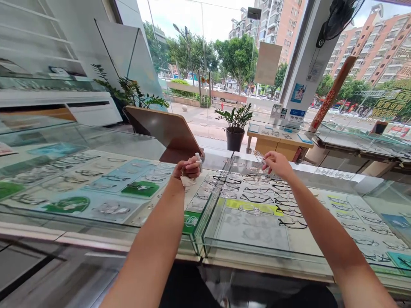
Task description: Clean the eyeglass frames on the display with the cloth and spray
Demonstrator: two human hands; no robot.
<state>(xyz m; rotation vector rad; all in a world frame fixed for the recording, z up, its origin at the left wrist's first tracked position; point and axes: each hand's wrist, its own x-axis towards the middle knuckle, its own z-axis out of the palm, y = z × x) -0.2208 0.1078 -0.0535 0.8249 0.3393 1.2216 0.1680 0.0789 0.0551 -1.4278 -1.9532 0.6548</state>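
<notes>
Above the clear-glass counter (pixel 253 253), left hand (pixel 190 167) grips small whitish bottle (pixel 198 159) and crumpled white cloth (pixel 189 181); right hand (pixel 276 164) pinches clear thin-rimmed eyeglasses (pixel 258 156)

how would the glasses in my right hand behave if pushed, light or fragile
The glasses look thin-rimmed, so they are probably light for their size. Being so slender, they may flex or bend under a hard push. Held at one side by the right hand, they might twist if nudged.
</notes>
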